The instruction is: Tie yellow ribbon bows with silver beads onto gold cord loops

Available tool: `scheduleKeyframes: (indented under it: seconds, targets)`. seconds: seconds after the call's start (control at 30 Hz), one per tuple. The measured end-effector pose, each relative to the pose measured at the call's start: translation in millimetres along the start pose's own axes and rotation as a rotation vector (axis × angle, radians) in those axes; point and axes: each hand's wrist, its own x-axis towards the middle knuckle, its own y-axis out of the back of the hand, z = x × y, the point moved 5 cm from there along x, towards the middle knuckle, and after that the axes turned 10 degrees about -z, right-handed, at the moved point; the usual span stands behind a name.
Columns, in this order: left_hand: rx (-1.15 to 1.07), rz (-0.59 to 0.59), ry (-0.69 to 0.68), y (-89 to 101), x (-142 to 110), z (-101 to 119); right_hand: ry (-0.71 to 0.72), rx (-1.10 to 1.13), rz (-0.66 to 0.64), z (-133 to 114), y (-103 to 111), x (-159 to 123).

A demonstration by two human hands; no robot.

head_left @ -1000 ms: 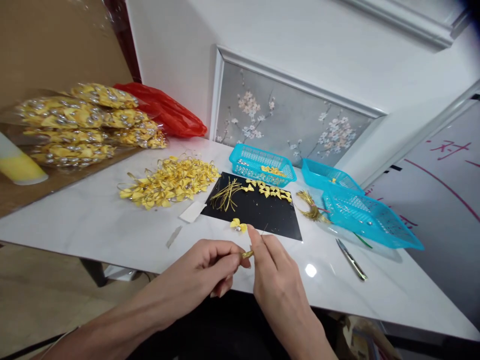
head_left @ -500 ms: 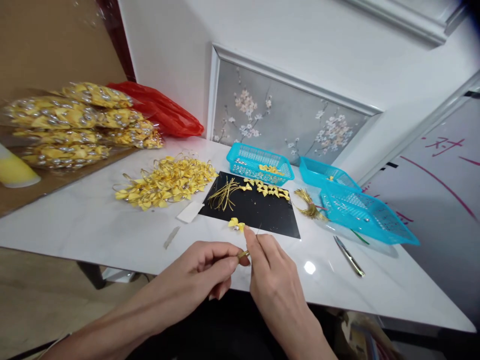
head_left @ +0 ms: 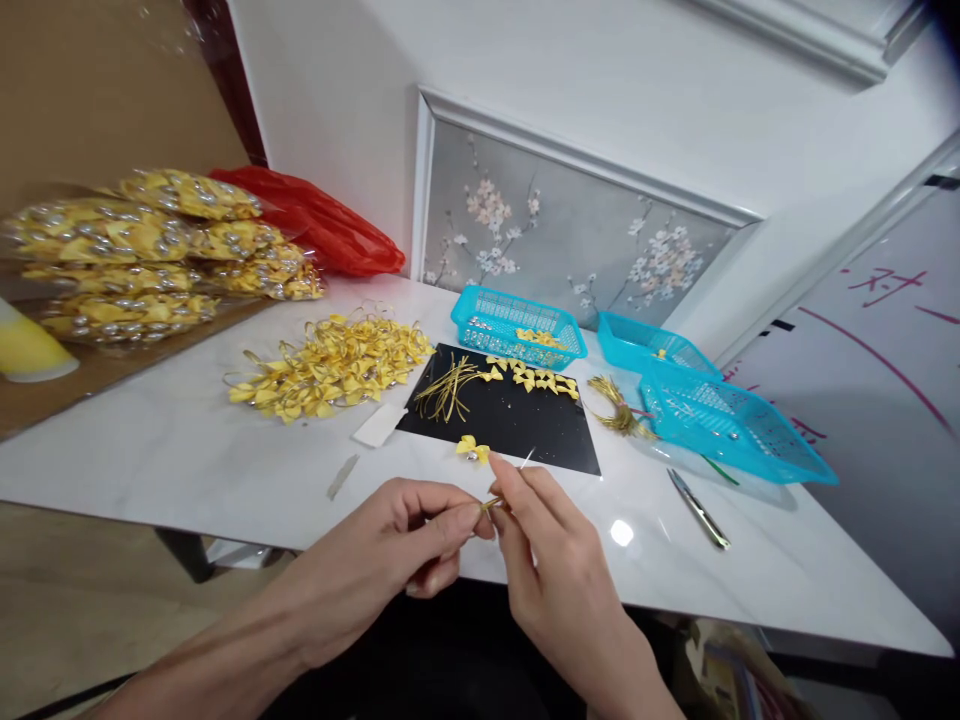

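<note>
Between my two hands, close to the table's front edge, is a thin gold cord (head_left: 491,504). My left hand (head_left: 431,535) pinches one end of it between thumb and fingertips. My right hand (head_left: 551,545) grips it from the other side, and a thin tip sticks up past the fingers. Just beyond the fingertips lies a yellow ribbon bow (head_left: 471,447) with silvery beads, by the near edge of a black mat (head_left: 525,430). On that mat are loose gold cords (head_left: 450,388) and several small yellow bows (head_left: 536,377).
A heap of finished yellow bows (head_left: 337,365) lies left of the mat, with bagged bows (head_left: 135,250) behind. Blue baskets (head_left: 517,325) stand at the back and right. A gold cord bundle (head_left: 619,407) and metal snips (head_left: 699,510) lie to the right. Nearby is a white card (head_left: 379,425).
My right fingers have shifted and spread a little around the cord, and its tip shows more clearly above them. The left hand keeps its pinch. The view has moved slightly.
</note>
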Motion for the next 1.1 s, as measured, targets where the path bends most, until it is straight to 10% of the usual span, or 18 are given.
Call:
scheduleKeyframes:
  seconds: [0.4, 0.57, 1.1]
  targets:
    - [0.152, 0.029, 0.029, 2.0, -2, 8, -0.29, 0.902, -0.181, 25, -1, 9]
    - [0.327, 0.059, 0.03, 4.6, -5, 11, -0.298, 0.845, -0.311, 21, -4, 12]
    - [-0.461, -0.021, 0.089, -2.4, -1, -3, 0.255, 0.029, 0.111, -9, 11, 10]
